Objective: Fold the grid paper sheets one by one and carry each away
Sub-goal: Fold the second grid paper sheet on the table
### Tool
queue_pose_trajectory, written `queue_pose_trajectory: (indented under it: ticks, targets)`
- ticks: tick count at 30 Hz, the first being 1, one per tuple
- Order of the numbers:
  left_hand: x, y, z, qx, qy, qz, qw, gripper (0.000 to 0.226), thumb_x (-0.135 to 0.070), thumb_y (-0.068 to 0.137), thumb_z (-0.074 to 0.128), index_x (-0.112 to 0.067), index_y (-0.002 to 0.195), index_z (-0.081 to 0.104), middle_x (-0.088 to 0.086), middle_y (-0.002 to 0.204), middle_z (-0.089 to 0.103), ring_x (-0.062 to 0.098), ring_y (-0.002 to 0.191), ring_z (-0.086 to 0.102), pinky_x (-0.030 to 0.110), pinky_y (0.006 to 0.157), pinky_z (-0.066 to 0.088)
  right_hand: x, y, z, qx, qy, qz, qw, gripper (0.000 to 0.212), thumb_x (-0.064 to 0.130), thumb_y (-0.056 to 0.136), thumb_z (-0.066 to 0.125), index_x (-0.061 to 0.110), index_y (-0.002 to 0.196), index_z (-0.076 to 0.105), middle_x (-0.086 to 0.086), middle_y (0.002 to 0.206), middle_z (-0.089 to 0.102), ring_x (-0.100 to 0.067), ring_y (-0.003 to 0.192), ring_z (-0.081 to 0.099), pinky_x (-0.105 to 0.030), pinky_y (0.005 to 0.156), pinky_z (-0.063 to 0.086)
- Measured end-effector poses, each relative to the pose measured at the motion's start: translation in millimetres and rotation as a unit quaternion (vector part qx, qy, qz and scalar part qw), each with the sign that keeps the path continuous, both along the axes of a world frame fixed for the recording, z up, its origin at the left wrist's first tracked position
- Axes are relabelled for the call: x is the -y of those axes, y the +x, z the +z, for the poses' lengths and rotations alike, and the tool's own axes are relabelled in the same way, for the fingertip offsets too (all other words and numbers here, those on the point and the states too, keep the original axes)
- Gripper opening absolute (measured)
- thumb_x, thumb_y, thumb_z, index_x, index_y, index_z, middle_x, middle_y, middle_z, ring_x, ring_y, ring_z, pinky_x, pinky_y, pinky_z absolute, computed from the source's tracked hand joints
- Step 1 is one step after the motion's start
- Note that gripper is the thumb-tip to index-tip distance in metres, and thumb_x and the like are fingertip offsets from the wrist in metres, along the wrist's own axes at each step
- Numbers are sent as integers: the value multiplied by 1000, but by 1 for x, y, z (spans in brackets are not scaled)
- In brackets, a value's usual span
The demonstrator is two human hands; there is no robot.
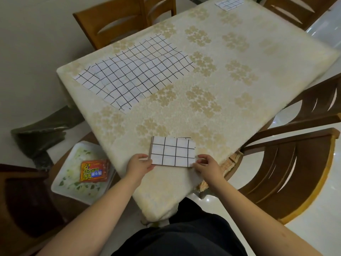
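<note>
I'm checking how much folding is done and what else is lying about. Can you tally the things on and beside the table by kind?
Folded grid paper: 2, one held at the near edge, one at the far corner
Unfolded grid paper: 1 spread of sheets, number of sheets unclear
Wooden chairs: 5
White tray: 1
Orange packet: 1
Total: 10

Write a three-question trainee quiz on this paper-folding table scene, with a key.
1. True or false: both hands, left hand and right hand, touch the folded paper.
2. Where does the stack of flat sheets lie? A) far left of the table B) on a chair C) on the floor
3. What lies in the white tray?

Key: 1 true; 2 A; 3 an orange packet.
</note>
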State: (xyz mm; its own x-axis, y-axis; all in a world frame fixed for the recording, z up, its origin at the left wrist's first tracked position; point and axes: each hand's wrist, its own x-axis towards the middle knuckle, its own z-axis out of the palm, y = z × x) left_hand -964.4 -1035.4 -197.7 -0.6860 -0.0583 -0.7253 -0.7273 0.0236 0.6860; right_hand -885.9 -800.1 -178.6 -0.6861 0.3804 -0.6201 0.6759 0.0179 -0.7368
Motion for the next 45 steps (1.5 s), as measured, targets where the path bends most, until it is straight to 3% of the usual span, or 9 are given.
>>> queue_pose_trajectory:
  ticks: [5,11,17,24,29,32,35,40,45]
  targets:
    - [2,-5,7,39,-10,-85,996,33,9,90,55,2,122,51,23,110,57,28,80,65,32,72,55,-5,-9,-1,-11,4,-19,1000,35,16,86,70,13,119,56,-3,97,66,-19,84,63,-35,78,53]
    - [-3,-14,19,53,-35,-139,988,24,-34,94,59,-15,108,59,6,103,63,26,85,71,37,74,59,-8,-29,-2,7,-7,-18,1000,36,24,84,73,16,116,58,-3,95,69,-17,78,59,-27,68,44]
    - [0,-25,8,-46,-131,-162,977,14,-28,89,67,-15,96,65,7,100,68,21,93,64,43,88,54,-11,-40,0,14,-96,-30,995,35,12,85,72,12,116,56,-2,95,66,-17,82,63,-25,63,51]
    - [5,-32,22,-40,12,-136,990,45,-2,89,63,-13,132,52,8,114,67,18,100,65,25,73,53,-21,-51,1,16,-186,35,982,27,7,88,66,10,115,67,-3,104,74,-22,98,69,-34,84,56]
    - [5,-35,38,-10,98,-136,986,28,-5,95,54,-12,121,59,3,117,68,20,106,66,33,83,56,-27,-59,7,-16,-218,71,973,22,14,86,70,12,108,71,-10,107,73,-27,106,67,-40,95,52]
    - [3,-36,43,-13,84,-105,991,19,-16,97,52,-11,112,63,7,109,69,19,95,67,34,80,55,-29,-64,15,-36,-221,78,972,27,14,87,70,8,113,68,-21,109,69,-29,103,68,-37,86,57]
    - [2,-35,44,-24,69,-72,995,16,-16,97,53,-9,107,64,12,104,68,20,90,67,32,75,57,-27,-67,21,-60,-214,88,971,26,10,89,66,11,115,67,-8,105,74,-23,98,70,-31,77,57]
    - [8,-24,50,-32,60,-41,997,15,-13,95,57,-11,108,64,10,103,70,19,87,68,28,69,57,-14,-60,28,-77,-184,79,977,19,18,88,68,8,104,72,-13,100,74,-29,96,70,-38,83,57]
    - [25,-5,57,-34,70,-49,996,21,-10,95,56,-6,114,63,14,111,70,24,95,67,31,75,57,6,-44,32,-89,-138,61,985,64,43,71,79,-12,97,60,-36,103,61,-32,80,65,-52,82,53]
